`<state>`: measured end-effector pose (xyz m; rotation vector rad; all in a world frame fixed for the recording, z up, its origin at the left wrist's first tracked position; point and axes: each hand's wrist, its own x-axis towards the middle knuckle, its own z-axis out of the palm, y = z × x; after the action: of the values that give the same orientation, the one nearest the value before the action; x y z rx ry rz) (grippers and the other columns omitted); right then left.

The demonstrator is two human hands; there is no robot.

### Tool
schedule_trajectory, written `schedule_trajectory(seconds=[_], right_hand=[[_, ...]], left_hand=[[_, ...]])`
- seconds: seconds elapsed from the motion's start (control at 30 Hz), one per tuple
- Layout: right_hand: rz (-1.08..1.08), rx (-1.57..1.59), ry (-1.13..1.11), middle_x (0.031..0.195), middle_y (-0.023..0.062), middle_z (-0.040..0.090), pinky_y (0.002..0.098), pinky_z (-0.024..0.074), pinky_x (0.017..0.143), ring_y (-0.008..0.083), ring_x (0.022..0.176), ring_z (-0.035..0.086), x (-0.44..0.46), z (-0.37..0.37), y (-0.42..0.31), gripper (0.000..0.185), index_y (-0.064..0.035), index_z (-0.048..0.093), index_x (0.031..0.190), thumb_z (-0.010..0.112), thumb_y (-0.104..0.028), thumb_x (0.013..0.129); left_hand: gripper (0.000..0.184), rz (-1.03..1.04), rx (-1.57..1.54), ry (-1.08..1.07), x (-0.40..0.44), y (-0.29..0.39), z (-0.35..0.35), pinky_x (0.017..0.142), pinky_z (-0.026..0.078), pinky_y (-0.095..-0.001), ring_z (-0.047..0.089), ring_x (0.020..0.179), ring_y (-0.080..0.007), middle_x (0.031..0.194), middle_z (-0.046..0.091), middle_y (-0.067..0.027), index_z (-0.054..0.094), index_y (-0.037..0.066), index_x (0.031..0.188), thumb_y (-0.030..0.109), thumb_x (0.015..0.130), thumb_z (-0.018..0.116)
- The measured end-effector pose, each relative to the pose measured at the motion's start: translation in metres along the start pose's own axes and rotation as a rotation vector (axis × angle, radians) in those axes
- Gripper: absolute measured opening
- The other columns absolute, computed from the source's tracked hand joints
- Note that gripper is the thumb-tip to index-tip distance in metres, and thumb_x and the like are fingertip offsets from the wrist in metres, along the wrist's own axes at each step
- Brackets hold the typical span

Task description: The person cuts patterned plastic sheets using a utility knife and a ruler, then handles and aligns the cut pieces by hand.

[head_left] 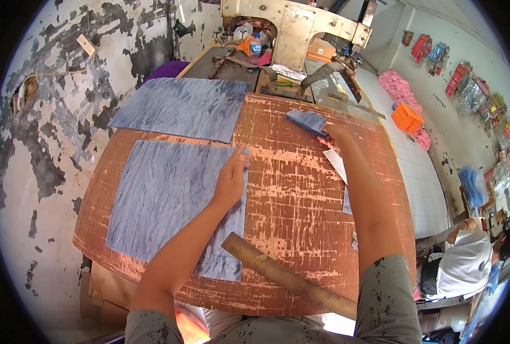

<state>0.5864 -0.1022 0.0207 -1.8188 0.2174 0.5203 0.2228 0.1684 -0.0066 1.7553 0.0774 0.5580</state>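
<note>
Two large blue-grey streaked sheets lie on the worn brown board (289, 189): a near sheet (163, 195) and a far sheet (186, 109). My left hand (231, 178) is at the near sheet's upper right corner, its fingers curled closed. A small bluish bit shows at the fingertips, too small to name. At the board's far right, my right hand (334, 139) is closed on the near edge of a small stack of blue-grey pieces (308, 121); its fingers are partly hidden. A flat brown metal bar (289, 278) lies slantwise near my body, over the near sheet's lower right edge.
Narrow offcuts (336, 165) lie beside my right forearm. Beyond the board stands a large machine (289, 34), with a water bottle (255, 45) and a curved strap-like piece (318, 77) nearby. A peeling wall (48, 114) is at left. Another person (464, 264) sits at right.
</note>
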Motion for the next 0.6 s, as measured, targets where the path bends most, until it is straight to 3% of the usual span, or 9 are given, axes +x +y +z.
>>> schedule_trajectory(seconds=[0.03,0.1,0.2,0.27,0.37,0.47,0.53,0.6], right_hand=[[0.033,-0.023,-0.017,0.091,0.0115,0.073,0.0302,0.0631,0.053,0.0198,0.068,0.074,0.003,-0.001,-0.003,0.019,-0.0046,0.062,0.111,0.064,-0.023,0.108],[0.063,-0.041,-0.034,0.089,0.0105,0.072,0.0309,0.0615,0.052,0.0191,0.067,0.073,0.005,-0.009,-0.005,0.019,-0.0056,0.062,0.110,0.064,-0.025,0.108],[-0.077,-0.102,-0.032,0.082,0.0100,0.070,0.0324,0.0529,0.046,0.0178,0.063,0.070,0.003,-0.016,-0.007,0.019,-0.0061,0.063,0.108,0.062,-0.026,0.108],[-0.129,-0.167,0.148,0.077,0.0095,0.068,0.0339,0.0452,0.044,0.0172,0.059,0.066,0.005,-0.016,-0.014,0.020,-0.0059,0.065,0.109,0.060,-0.026,0.107],[-0.265,-0.313,0.121,0.076,0.0090,0.067,0.0337,0.0465,0.044,0.0175,0.057,0.065,0.016,-0.027,-0.027,0.020,-0.0047,0.066,0.111,0.061,-0.023,0.106],[-0.250,-0.229,0.084,0.083,0.0085,0.067,0.0345,0.0536,0.049,0.0190,0.062,0.066,0.035,-0.035,-0.039,0.017,-0.0034,0.066,0.111,0.065,-0.019,0.104],[-0.237,-0.211,0.053,0.085,0.0081,0.067,0.0346,0.0562,0.052,0.0192,0.064,0.066,0.044,-0.039,-0.045,0.015,-0.0034,0.066,0.111,0.065,-0.018,0.105],[-0.241,-0.007,-0.154,0.089,0.0076,0.067,0.0327,0.0591,0.059,0.0183,0.068,0.066,0.067,-0.044,-0.047,0.014,-0.0042,0.066,0.109,0.066,-0.018,0.108]], left_hand=[[0.060,0.004,0.028,-0.011,0.000,-0.002,0.000,0.104,0.049,-0.0373,0.067,0.119,-0.0187,0.142,0.072,-0.0102,0.044,0.005,0.167,0.042,0.122,0.029],[0.061,0.004,0.025,-0.009,0.000,0.001,0.001,0.104,0.049,-0.0374,0.067,0.118,-0.0188,0.142,0.072,-0.0101,0.044,0.005,0.167,0.043,0.122,0.029],[0.062,0.006,0.044,-0.007,-0.003,0.002,0.002,0.105,0.049,-0.0376,0.066,0.117,-0.0195,0.141,0.072,-0.0104,0.044,0.004,0.167,0.043,0.122,0.029],[0.062,0.023,0.066,-0.006,-0.002,0.001,0.003,0.105,0.049,-0.0376,0.066,0.117,-0.0202,0.141,0.072,-0.0108,0.044,0.003,0.166,0.044,0.122,0.030],[0.063,0.014,0.018,-0.001,-0.003,0.001,0.004,0.108,0.049,-0.0383,0.066,0.117,-0.0222,0.141,0.072,-0.0125,0.044,0.000,0.165,0.044,0.122,0.029],[0.063,0.037,0.055,-0.012,-0.003,0.006,0.002,0.111,0.048,-0.0384,0.066,0.117,-0.0237,0.140,0.073,-0.0145,0.044,-0.001,0.165,0.043,0.122,0.030],[0.058,-0.002,0.026,-0.033,-0.005,0.012,0.001,0.114,0.048,-0.0400,0.069,0.124,-0.0296,0.139,0.072,-0.0205,0.042,-0.003,0.165,0.034,0.121,0.036],[0.058,0.005,0.024,-0.036,-0.005,0.017,0.000,0.114,0.048,-0.0401,0.069,0.125,-0.0302,0.139,0.072,-0.0203,0.042,-0.003,0.165,0.033,0.121,0.037]])
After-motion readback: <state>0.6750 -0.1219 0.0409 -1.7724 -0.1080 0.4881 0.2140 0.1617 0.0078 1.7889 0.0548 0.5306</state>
